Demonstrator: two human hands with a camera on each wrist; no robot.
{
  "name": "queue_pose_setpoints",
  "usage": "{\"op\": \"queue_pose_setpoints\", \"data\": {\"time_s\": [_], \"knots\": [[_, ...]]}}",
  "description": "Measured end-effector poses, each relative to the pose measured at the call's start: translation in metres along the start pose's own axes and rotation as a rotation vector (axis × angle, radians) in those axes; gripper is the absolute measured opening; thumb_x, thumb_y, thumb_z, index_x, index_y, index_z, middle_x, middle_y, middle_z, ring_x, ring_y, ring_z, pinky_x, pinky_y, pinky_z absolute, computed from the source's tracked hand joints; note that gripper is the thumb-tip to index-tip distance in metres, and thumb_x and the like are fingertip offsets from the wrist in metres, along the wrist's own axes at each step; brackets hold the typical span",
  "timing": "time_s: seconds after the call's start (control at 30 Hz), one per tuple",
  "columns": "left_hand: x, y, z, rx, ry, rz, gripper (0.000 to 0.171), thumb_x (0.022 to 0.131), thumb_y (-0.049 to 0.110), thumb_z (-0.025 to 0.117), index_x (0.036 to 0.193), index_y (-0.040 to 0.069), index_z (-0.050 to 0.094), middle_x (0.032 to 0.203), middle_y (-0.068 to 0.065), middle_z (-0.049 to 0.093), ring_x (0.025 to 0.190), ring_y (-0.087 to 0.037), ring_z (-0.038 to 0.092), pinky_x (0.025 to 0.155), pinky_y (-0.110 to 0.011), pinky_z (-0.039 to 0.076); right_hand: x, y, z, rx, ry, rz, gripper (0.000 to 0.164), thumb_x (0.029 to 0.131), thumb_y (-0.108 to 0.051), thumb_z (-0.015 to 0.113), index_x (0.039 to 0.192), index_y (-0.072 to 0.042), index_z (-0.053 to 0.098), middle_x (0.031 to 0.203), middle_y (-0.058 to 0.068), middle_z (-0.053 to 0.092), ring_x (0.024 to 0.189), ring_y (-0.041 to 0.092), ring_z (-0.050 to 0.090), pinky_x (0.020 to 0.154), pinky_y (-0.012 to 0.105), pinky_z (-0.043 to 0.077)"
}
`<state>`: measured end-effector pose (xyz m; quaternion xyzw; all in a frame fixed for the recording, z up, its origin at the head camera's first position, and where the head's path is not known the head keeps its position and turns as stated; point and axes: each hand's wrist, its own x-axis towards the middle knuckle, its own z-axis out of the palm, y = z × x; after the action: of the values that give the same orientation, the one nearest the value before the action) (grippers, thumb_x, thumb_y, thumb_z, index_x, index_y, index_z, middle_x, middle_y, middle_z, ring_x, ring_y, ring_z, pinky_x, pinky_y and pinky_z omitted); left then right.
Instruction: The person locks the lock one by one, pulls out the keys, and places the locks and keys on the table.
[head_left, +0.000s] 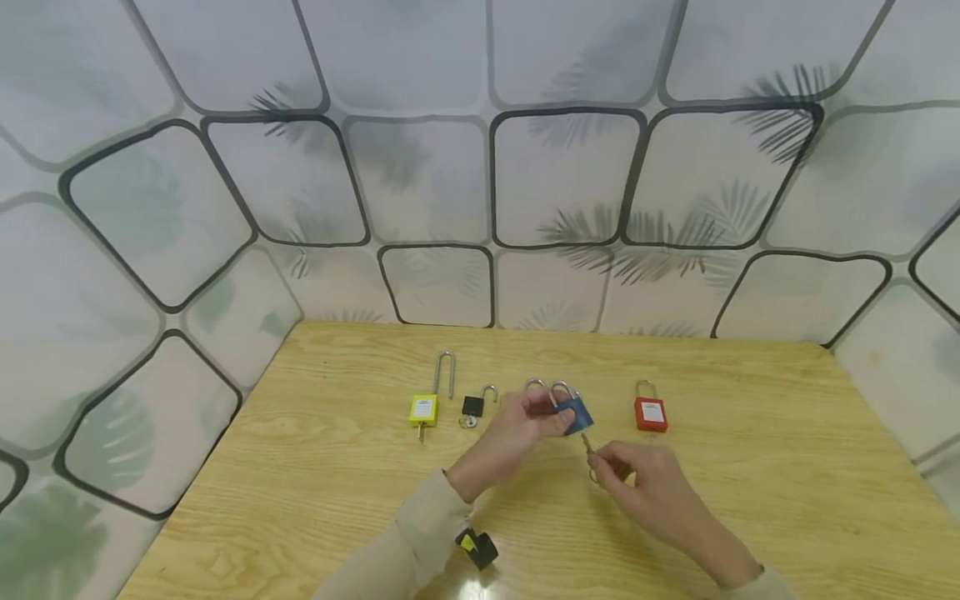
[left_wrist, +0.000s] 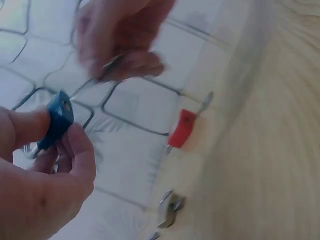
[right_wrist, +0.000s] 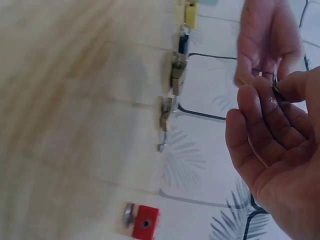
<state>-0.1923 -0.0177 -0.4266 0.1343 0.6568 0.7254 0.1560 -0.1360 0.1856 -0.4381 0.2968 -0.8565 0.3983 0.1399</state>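
Observation:
My left hand [head_left: 517, 429] grips a blue padlock [head_left: 576, 418] by its body, thumb on one face, with the shackle pointing up and away. In the left wrist view the padlock's [left_wrist: 61, 114] keyhole end faces the other hand. A small key [head_left: 587, 444] is pinched between thumb and forefinger of my right hand [head_left: 648, 487], a ring hanging at its lower end. The key's tip points at the underside of the padlock, close to the keyhole. From the right wrist, the key [right_wrist: 274, 82] shows edge-on and the blue padlock is hidden behind the fingers.
On the wooden table [head_left: 337, 500], left of the hands, lie a yellow padlock [head_left: 423, 410] with a key in it and a small black padlock [head_left: 472, 406]. A red padlock [head_left: 650, 413] lies to the right. Brass-coloured padlocks [right_wrist: 177, 72] sit behind. A black-and-yellow object [head_left: 477, 547] lies by the left sleeve.

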Motion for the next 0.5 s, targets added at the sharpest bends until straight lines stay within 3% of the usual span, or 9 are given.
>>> {"op": "queue_pose_setpoints", "data": {"time_s": [0.07,0.17,0.3,0.5], "knots": [[0.002,0.005,-0.008,-0.036,0.047,0.013,0.022,0.093,0.007,0.064,0.110,-0.007,0.064,0.112,-0.021,0.068,0.095,-0.019,0.066,0.093,-0.048,0.053,-0.004,0.001,0.000,0.003,-0.040,0.042,0.018,0.085,0.006,0.067,0.080,-0.011,0.072,0.063,-0.006,0.068,0.056,-0.001,0.057,0.047,0.025,0.055],[0.004,0.013,-0.021,-0.060,0.093,0.016,0.026,0.094,0.007,0.064,0.115,-0.007,0.063,0.113,-0.023,0.067,0.096,-0.020,0.066,0.090,-0.042,0.056,-0.009,0.004,0.000,-0.051,-0.066,0.134,0.016,0.086,0.003,0.067,0.078,-0.010,0.073,0.061,-0.007,0.066,0.055,-0.001,0.053,0.047,0.022,0.053],[0.005,0.016,-0.028,-0.056,0.072,0.008,0.029,0.093,0.010,0.065,0.116,-0.008,0.063,0.112,-0.021,0.067,0.094,-0.019,0.066,0.080,-0.026,0.058,-0.010,0.008,0.000,-0.191,-0.084,0.282,0.016,0.085,-0.004,0.069,0.073,-0.013,0.072,0.055,-0.010,0.057,0.050,0.001,0.045,0.043,0.020,0.043],[0.004,0.008,-0.028,-0.024,0.071,-0.022,0.027,0.092,0.010,0.067,0.114,-0.006,0.065,0.109,-0.021,0.068,0.091,-0.018,0.067,0.085,-0.036,0.058,-0.008,0.016,0.003,-0.284,-0.174,0.457,0.019,0.086,-0.008,0.067,0.067,-0.010,0.068,0.051,-0.006,0.049,0.048,0.007,0.040,0.044,0.022,0.034]]}}
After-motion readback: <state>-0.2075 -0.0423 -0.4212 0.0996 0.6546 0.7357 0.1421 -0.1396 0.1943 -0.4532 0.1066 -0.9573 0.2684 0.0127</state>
